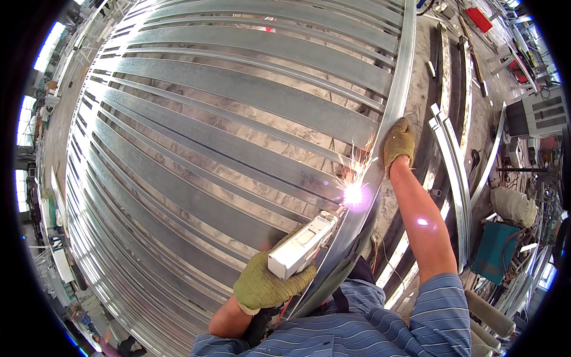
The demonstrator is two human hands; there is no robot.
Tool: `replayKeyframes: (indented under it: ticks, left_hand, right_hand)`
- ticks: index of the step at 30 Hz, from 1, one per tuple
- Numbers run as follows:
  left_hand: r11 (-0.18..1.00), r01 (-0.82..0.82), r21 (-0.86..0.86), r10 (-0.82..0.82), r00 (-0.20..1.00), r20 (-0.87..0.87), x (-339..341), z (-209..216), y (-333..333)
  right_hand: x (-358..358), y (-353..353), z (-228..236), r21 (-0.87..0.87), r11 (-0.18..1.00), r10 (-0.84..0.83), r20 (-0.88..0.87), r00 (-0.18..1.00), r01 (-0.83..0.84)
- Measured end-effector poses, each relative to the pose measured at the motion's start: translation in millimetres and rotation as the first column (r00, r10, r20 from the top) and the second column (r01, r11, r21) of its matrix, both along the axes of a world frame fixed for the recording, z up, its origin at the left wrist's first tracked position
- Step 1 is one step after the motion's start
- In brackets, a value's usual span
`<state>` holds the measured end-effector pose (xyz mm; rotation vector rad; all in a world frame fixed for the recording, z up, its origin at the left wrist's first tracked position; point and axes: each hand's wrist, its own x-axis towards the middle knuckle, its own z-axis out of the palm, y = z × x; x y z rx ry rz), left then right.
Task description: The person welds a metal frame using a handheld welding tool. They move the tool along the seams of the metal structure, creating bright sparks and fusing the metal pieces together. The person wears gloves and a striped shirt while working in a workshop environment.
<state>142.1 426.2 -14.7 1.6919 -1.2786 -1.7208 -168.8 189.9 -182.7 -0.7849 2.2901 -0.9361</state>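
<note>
In a green-yellow work glove, my left hand (pixel 267 284) is closed around a white boxy handheld welding gun (pixel 303 245). The gun's tip meets a large silver metal frame where a flat slat joins the long edge rail (pixel 399 98). A bright white-violet welding spot (pixel 353 193) glows there, throwing orange sparks upward. Farther up the same rail, my right hand (pixel 399 143), also gloved, is closed against its outer side, with its fingers partly hidden. Many parallel metal slats (pixel 250 89), wide and narrow, run leftward from the rail.
Right of the frame, long beams (pixel 445 71) and pale bent metal profiles (pixel 452 172) lie on the dusty floor. A teal box (pixel 495 252), a grey machine (pixel 541 113) and a red box (pixel 479 19) stand farther right. A cable (pixel 380 256) trails near my body. Another person (pixel 110 345) is at lower left.
</note>
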Motion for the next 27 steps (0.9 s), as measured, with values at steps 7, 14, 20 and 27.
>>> replayKeyframes:
  ticks: [7,14,20,27]
  left_hand:
    - [0.999,-0.015,0.041,0.016,0.999,-0.028,-0.7,2.7,0.7]
    - [0.999,0.038,-0.024,-0.038,0.999,-0.009,1.0,3.8,3.1]
    - [0.998,0.057,0.026,-0.057,0.998,0.002,2.2,6.7,4.9]
    - [0.999,0.052,-0.010,-0.052,0.999,-0.015,4.5,1.8,9.8]
  right_hand:
    - [-9.3,-3.1,-12.4,-0.008,1.000,-0.008,0.002,1.000,0.008]
    - [-10.1,-1.4,-11.6,-0.012,1.000,-0.001,0.033,0.999,0.002]
    - [-2.5,-0.9,-1.7,0.012,1.000,-0.007,-0.021,1.000,0.007]
    - [-4.6,-2.3,-6.3,-0.023,1.000,-0.020,0.020,1.000,0.021]
